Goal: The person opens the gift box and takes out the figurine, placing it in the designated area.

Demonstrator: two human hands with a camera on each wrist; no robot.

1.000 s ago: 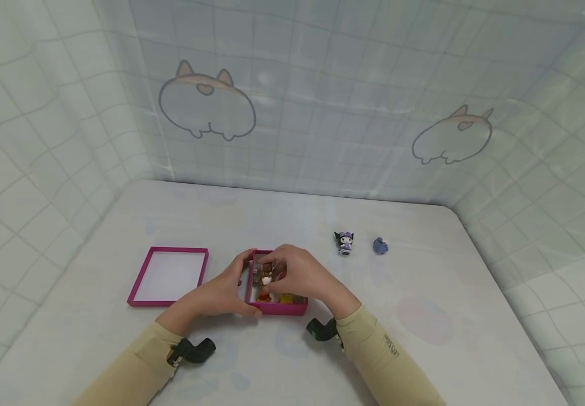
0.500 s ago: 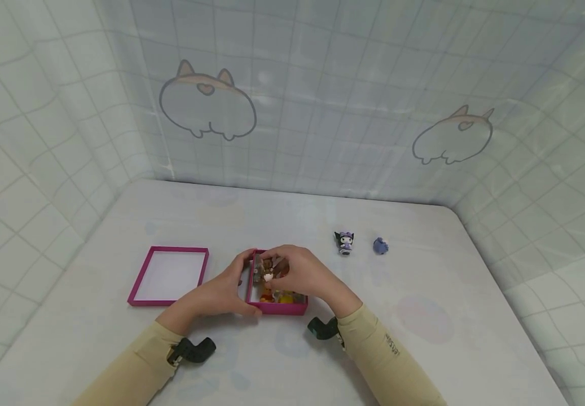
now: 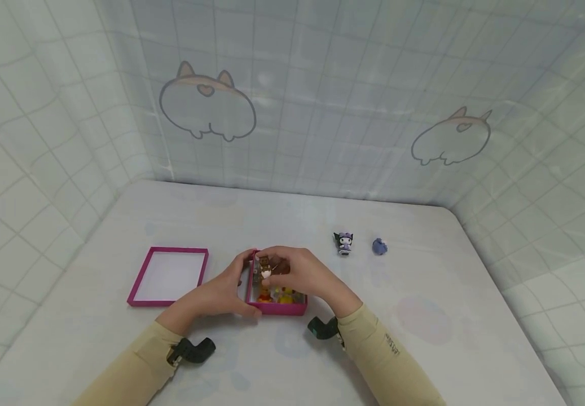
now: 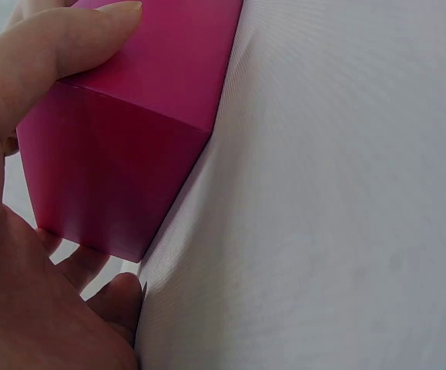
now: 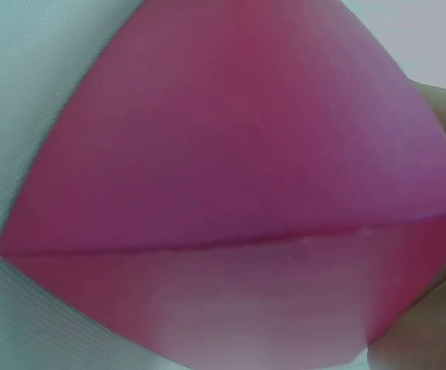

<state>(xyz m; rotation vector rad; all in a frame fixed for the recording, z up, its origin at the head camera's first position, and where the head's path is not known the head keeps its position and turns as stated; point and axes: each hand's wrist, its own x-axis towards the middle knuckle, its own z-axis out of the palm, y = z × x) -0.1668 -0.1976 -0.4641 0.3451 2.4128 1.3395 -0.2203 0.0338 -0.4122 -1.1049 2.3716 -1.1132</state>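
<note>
A magenta box (image 3: 282,309), its top uncovered, sits on the table in the head view with several small toy figurines inside. My left hand (image 3: 221,290) grips its left side; in the left wrist view the thumb (image 4: 92,38) lies on one wall of the box and the other fingers bend behind another. Over the box reaches my right hand (image 3: 304,273), pinching a brown-and-white figurine (image 3: 265,273) inside it. Closer to the front wall lie an orange-red figurine (image 3: 264,296) and a yellow one (image 3: 286,298). The right hand hides the box's back right part.
The magenta-rimmed lid (image 3: 167,305) lies to the left, white inside facing up. Behind and right of the box are a black, white and purple figurine (image 3: 344,242) and a blue one (image 3: 379,246). A white tiled-pattern curtain (image 3: 312,141) encloses the table's back and sides.
The brown-and-white figurine has shifted slightly toward the box's far side with my right fingers, and more of the orange-red and yellow figurines shows. My left hand has stayed in place.
</note>
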